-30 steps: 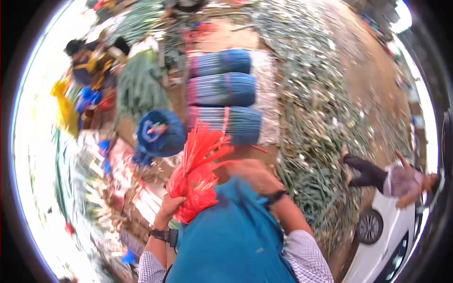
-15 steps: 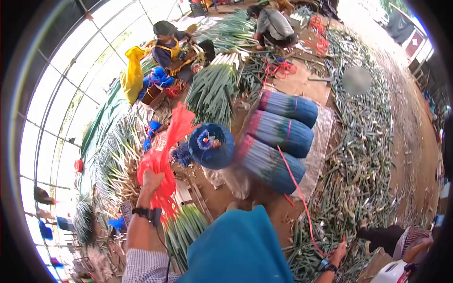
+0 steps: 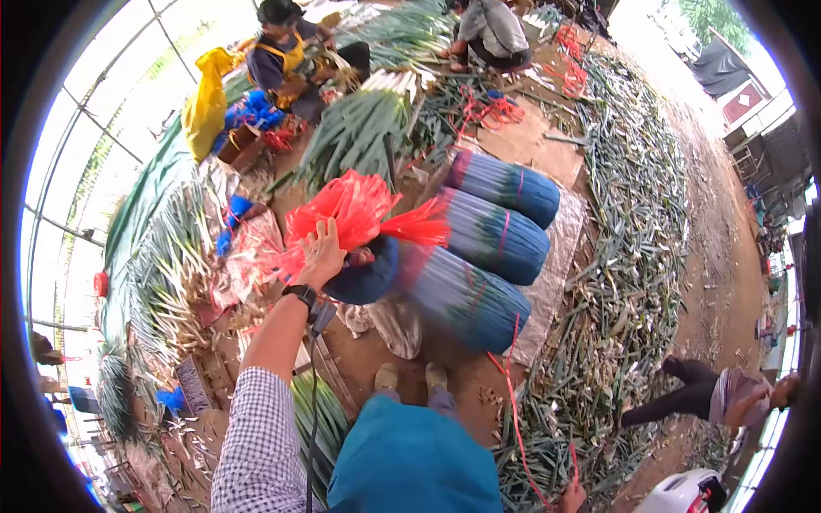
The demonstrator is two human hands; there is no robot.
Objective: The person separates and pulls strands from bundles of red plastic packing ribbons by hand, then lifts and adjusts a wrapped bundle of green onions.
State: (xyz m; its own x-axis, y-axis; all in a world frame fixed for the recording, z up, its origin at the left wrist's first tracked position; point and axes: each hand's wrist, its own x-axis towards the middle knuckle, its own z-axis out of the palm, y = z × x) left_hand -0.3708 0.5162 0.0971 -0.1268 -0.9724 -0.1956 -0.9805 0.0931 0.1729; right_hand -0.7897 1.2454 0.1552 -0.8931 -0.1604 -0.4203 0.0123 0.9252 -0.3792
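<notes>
My left hand [image 3: 320, 256] grips a loose bunch of red plastic string [image 3: 355, 209], its strands spreading to the right. Under it is a round blue object [image 3: 368, 278], partly covered by the red strands. At the bottom edge, my right hand [image 3: 572, 498] is partly cut off, closed on a length of red plastic string [image 3: 515, 402]. That string runs up to the nearest leek bundle [image 3: 470, 295], which is wrapped in blue netting. Two more netted bundles, one in the middle [image 3: 496, 235] and one farthest [image 3: 505, 186], lie side by side beyond it.
Loose leeks [image 3: 355, 128] lie ahead, with another pile [image 3: 171, 274] at left. Leek trimmings [image 3: 633, 239] cover the ground on the right. One person [image 3: 286, 56] sits at upper left, another [image 3: 492, 34] crouches at the top. A person [image 3: 727, 398] is at right beside a white helmet-like object [image 3: 680, 494].
My left hand has carried the red string bunch rightward, over the round blue object. My right hand has moved down toward the frame's bottom edge. The view has shifted.
</notes>
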